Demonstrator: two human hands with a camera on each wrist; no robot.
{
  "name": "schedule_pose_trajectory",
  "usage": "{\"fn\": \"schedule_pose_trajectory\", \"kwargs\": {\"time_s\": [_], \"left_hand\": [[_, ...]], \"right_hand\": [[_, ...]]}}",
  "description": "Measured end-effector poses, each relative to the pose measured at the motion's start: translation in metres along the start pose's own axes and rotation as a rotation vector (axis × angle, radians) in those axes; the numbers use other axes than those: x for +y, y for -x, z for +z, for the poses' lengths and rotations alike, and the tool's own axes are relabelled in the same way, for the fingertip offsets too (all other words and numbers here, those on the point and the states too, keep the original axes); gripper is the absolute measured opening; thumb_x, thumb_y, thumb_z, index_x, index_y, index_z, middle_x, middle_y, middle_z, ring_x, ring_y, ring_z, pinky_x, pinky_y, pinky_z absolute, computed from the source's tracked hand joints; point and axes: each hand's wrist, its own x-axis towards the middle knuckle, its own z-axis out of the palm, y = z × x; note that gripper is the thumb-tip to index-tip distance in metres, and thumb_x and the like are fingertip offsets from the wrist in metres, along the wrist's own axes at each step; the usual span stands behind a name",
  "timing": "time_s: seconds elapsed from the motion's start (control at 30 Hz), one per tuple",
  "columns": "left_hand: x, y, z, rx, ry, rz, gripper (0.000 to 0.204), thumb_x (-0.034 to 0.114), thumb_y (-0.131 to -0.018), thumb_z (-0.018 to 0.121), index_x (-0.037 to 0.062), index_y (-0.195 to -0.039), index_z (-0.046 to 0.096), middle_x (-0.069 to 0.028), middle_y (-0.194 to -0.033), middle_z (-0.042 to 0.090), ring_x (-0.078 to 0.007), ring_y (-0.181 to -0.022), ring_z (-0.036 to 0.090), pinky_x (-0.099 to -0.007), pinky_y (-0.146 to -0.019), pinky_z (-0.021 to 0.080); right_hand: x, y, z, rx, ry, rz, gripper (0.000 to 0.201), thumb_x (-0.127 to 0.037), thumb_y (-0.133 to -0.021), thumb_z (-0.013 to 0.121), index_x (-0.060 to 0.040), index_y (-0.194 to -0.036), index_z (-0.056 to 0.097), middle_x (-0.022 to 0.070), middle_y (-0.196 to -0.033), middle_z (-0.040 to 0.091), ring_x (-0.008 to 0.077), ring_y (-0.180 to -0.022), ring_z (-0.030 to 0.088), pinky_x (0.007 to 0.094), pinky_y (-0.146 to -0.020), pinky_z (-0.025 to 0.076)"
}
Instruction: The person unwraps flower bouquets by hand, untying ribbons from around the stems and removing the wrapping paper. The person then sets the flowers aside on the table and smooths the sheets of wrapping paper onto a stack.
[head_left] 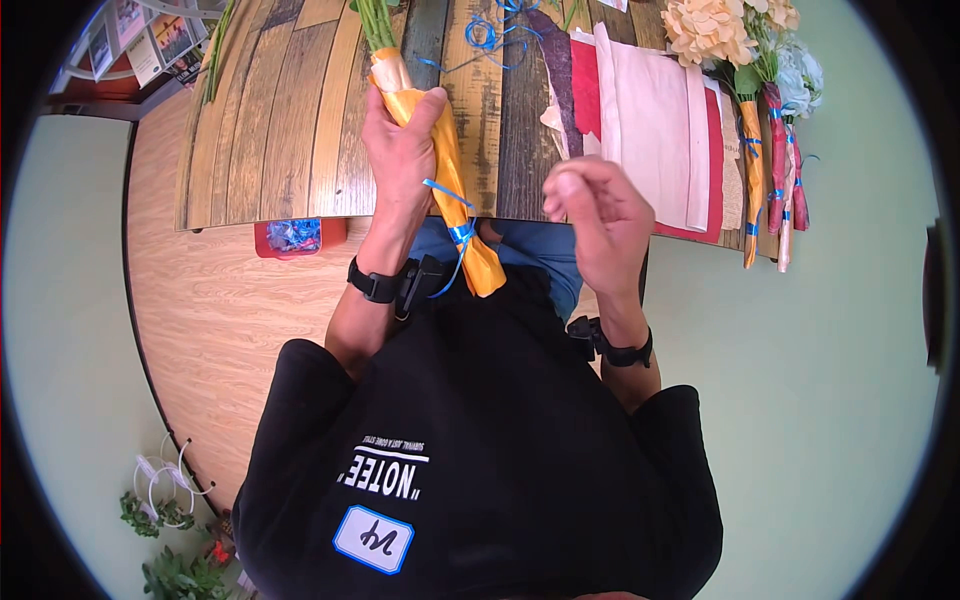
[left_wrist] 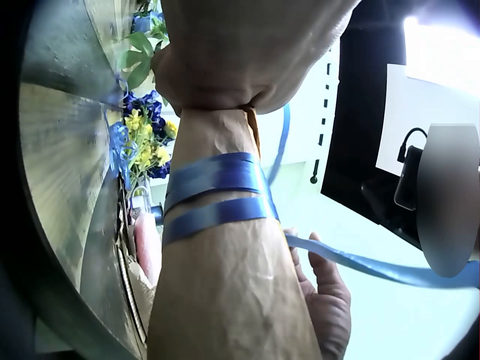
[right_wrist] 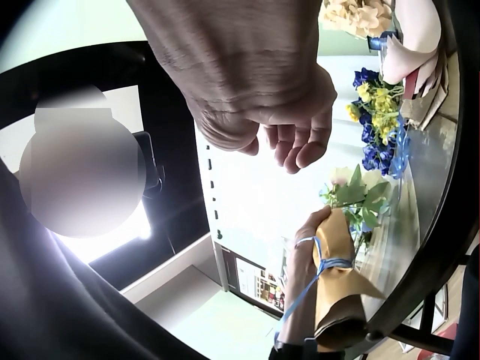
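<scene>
My left hand (head_left: 398,150) grips a bouquet wrapped in yellow-orange paper (head_left: 447,165), its thumb lying along the upper part of the wrap. Green stems (head_left: 376,25) come out of the far end. Lower down, blue ribbon (head_left: 462,234) is wound round the paper, and two loose tails hang from it; the left wrist view shows two bands of this ribbon (left_wrist: 221,180). To the right of the bouquet, apart from it, my right hand (head_left: 607,215) is raised over the table edge. Its fingers (right_wrist: 301,146) are loosely curled with nothing between them.
On the table's right lie stacked pink and red wrapping sheets (head_left: 655,130). Beyond them are finished bouquets with peach flowers (head_left: 708,30) and pale blue flowers (head_left: 795,80). Curled blue ribbon (head_left: 485,35) lies at the back. A red bin (head_left: 290,238) stands on the floor.
</scene>
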Motion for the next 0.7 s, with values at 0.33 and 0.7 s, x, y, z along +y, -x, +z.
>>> {"fn": "schedule_pose_trajectory", "kwargs": {"time_s": [0.33, 0.7], "left_hand": [[-0.009, -0.004, 0.006, 0.026, 0.102, -0.052, 0.027, 0.006, -0.091, 0.074, 0.0044, -0.111, 0.056, -0.0010, -0.084, 0.064, -0.0090, -0.068, 0.062, -0.0241, -0.060, 0.049], [0.002, -0.006, 0.001, 0.002, 0.106, -0.100, 0.029, 0.005, -0.091, 0.072, 0.0044, -0.114, 0.054, -0.0010, -0.088, 0.062, -0.0083, -0.072, 0.060, -0.0239, -0.065, 0.050]], "right_hand": [[0.034, 0.004, 0.005, -0.528, 0.324, 0.011, 0.018, 0.000, -0.087, 0.075, 0.0022, -0.104, 0.071, 0.0065, -0.089, 0.067, 0.0128, -0.075, 0.063, 0.0252, -0.065, 0.049], [0.038, -0.009, 0.013, -0.637, 0.476, -0.207, 0.011, -0.001, -0.087, 0.073, 0.0014, -0.097, 0.069, 0.0063, -0.085, 0.063, 0.0134, -0.068, 0.060, 0.0264, -0.059, 0.047]]}}
